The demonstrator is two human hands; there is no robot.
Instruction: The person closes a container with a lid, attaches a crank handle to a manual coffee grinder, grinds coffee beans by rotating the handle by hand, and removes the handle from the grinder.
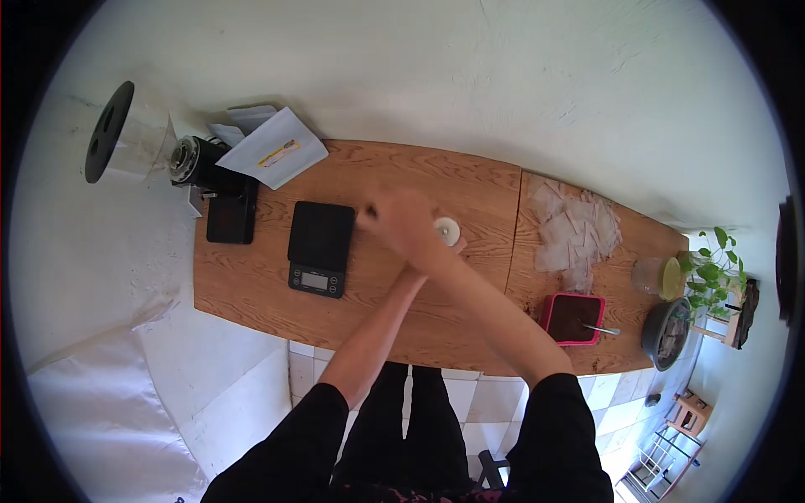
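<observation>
My forearms cross over the wooden table (470, 314). My right hand (402, 220), smeared by motion, is on the left of the crossing, its fingers closed around a small dark thing that I cannot make out. Beneath my right wrist, my left hand (460, 245) is mostly hidden; its visible fingertips wrap the side of a round white object (448, 230) with a small knob or hole at its centre. To the left of my right hand lies a black digital scale (321, 243).
A grinder (197, 163) with a clear hopper and white paper bags (272, 151) stand at the left. On the right are small translucent packets (574, 226), a pink tub (574, 318) of dark powder with a spoon, a grey bowl (667, 335), a clear jar (647, 275) and a plant (713, 272).
</observation>
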